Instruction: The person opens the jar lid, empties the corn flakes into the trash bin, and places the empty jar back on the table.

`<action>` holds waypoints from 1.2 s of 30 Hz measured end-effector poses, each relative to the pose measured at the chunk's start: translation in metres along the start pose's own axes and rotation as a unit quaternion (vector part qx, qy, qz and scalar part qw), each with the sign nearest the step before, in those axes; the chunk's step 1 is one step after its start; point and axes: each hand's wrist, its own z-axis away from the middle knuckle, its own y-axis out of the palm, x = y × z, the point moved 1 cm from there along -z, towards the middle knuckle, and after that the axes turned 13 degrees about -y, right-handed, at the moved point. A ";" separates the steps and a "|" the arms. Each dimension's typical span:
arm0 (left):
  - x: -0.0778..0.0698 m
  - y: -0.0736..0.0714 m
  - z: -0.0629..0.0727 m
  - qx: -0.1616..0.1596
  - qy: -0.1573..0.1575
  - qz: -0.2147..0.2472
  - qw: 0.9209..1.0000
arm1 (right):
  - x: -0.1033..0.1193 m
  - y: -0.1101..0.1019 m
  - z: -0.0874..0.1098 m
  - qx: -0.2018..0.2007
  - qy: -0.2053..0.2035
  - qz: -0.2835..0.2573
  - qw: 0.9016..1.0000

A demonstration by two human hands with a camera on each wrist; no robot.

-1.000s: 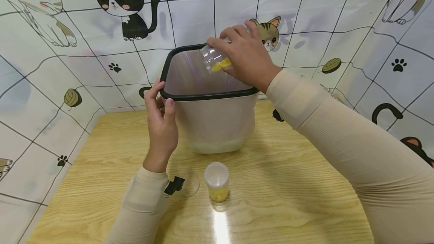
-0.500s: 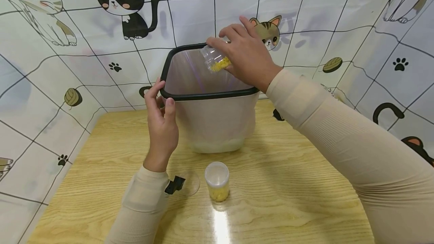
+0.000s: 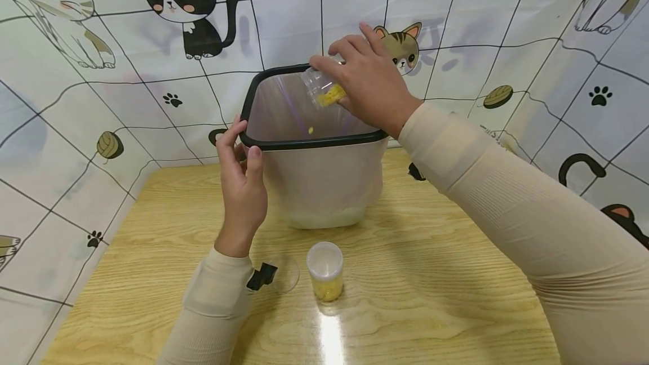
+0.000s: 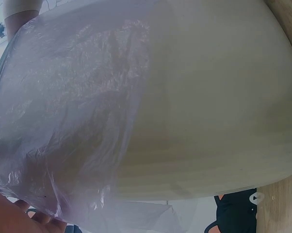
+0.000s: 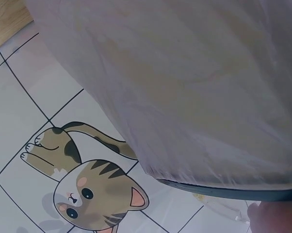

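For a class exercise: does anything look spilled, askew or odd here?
Nothing stands out. The right hand holds a clear jar tilted over the bin, a yellow piece shows within the bin's opening, and a second jar stands upright on the table.

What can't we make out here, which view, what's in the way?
Bottom inside the bin: head view, blocked by its front wall.
Gripped end of the tilted jar: head view, behind the right hand.
Part of the left hand: left wrist view, cut off at the bottom-left corner.
What the loose yellow piece is: head view, too small.
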 end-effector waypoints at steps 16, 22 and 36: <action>0.000 0.001 0.000 -0.003 -0.005 0.001 1.000 | -0.001 0.001 0.002 -0.007 -0.011 -0.002 1.000; 0.000 0.002 0.000 -0.003 -0.005 -0.001 1.000 | -0.001 0.001 0.002 -0.004 -0.012 0.000 1.000; 0.000 0.001 0.000 0.000 -0.003 -0.004 1.000 | -0.001 0.001 0.001 0.005 -0.011 0.005 1.000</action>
